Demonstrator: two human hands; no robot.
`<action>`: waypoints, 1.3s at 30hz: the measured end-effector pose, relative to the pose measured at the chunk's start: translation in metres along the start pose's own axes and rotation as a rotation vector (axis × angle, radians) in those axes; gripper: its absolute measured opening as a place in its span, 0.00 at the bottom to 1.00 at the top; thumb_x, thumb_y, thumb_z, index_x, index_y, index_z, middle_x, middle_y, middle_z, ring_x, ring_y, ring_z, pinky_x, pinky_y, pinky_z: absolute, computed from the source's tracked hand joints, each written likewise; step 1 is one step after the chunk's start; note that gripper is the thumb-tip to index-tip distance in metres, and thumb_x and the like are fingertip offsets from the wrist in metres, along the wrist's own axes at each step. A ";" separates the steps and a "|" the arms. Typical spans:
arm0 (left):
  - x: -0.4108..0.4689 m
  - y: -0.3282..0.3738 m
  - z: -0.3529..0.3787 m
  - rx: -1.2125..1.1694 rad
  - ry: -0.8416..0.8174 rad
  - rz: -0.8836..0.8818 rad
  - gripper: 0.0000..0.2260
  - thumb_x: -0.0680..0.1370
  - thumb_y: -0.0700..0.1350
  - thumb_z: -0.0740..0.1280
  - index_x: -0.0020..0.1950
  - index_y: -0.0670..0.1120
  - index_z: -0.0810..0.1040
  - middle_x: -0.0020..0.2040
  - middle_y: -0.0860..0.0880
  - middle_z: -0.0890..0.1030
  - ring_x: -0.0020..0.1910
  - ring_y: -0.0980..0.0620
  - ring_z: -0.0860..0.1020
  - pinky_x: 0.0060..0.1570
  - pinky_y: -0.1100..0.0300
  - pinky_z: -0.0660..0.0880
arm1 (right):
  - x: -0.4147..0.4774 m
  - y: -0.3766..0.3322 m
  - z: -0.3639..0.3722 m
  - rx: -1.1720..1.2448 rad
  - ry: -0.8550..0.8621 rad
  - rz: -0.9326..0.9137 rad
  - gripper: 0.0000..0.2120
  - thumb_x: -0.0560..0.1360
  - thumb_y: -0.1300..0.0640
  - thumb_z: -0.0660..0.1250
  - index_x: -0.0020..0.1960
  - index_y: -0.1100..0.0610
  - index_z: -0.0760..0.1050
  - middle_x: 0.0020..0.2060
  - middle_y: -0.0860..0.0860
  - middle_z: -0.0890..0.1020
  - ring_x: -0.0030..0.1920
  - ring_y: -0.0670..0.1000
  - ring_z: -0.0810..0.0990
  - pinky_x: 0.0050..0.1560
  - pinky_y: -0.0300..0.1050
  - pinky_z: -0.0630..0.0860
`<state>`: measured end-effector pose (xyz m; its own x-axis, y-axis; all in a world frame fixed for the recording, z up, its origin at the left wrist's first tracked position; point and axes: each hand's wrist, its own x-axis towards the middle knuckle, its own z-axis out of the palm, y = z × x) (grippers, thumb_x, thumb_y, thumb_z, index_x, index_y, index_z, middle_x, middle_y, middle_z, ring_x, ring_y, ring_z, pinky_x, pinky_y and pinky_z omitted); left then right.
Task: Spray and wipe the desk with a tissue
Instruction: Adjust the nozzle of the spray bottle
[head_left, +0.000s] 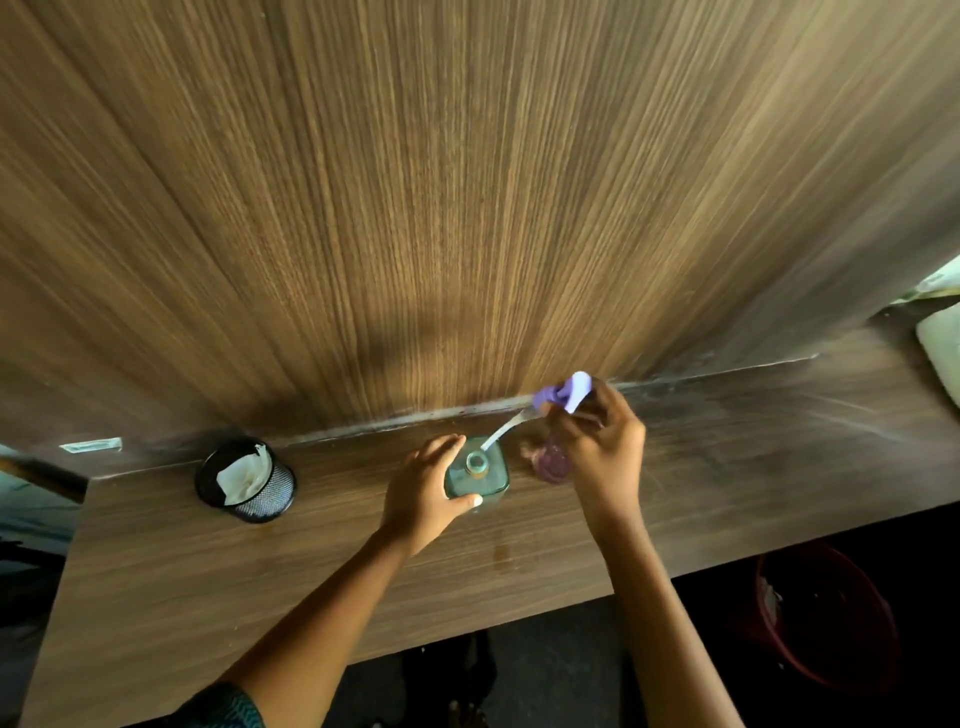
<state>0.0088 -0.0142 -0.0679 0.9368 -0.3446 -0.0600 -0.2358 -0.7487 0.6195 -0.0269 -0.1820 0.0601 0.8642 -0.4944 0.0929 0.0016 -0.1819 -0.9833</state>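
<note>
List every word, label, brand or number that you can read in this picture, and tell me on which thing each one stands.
No text can be read here.
Pale sticker on the wall panel, at left: anything printed on it is too small and blurred to read.
Green bottle in the left hand: no label shows from above.
Purple spray head in the right hand: no lettering visible.

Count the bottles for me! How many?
2. A green bottle stands on the desk, gripped by the left hand. A small pinkish bottle is just right of it, partly hidden by the right hand, which holds a purple spray head.
</note>
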 end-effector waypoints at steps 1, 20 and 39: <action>0.001 -0.002 -0.001 -0.006 -0.005 -0.010 0.36 0.66 0.54 0.75 0.70 0.47 0.66 0.70 0.50 0.69 0.67 0.50 0.69 0.65 0.59 0.64 | 0.003 -0.004 -0.007 0.031 0.031 -0.002 0.08 0.69 0.67 0.71 0.42 0.55 0.77 0.35 0.48 0.82 0.35 0.41 0.80 0.37 0.35 0.76; 0.059 0.113 0.050 -0.325 -0.119 -0.159 0.30 0.72 0.40 0.69 0.72 0.43 0.63 0.74 0.44 0.62 0.73 0.48 0.61 0.70 0.60 0.56 | 0.033 0.045 -0.065 -0.204 0.226 -0.005 0.08 0.70 0.63 0.72 0.49 0.61 0.78 0.43 0.51 0.83 0.44 0.45 0.82 0.47 0.38 0.77; 0.057 0.112 0.071 -0.503 -0.002 -0.248 0.10 0.74 0.39 0.66 0.54 0.46 0.78 0.45 0.53 0.79 0.43 0.58 0.75 0.35 0.76 0.64 | 0.044 0.109 -0.026 -0.429 -0.072 0.153 0.12 0.70 0.69 0.67 0.52 0.62 0.79 0.42 0.53 0.82 0.42 0.49 0.80 0.41 0.36 0.75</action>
<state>0.0177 -0.1578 -0.0574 0.9480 -0.1940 -0.2522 0.1440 -0.4451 0.8838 -0.0018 -0.2452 -0.0393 0.8708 -0.4859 -0.0746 -0.3244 -0.4541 -0.8298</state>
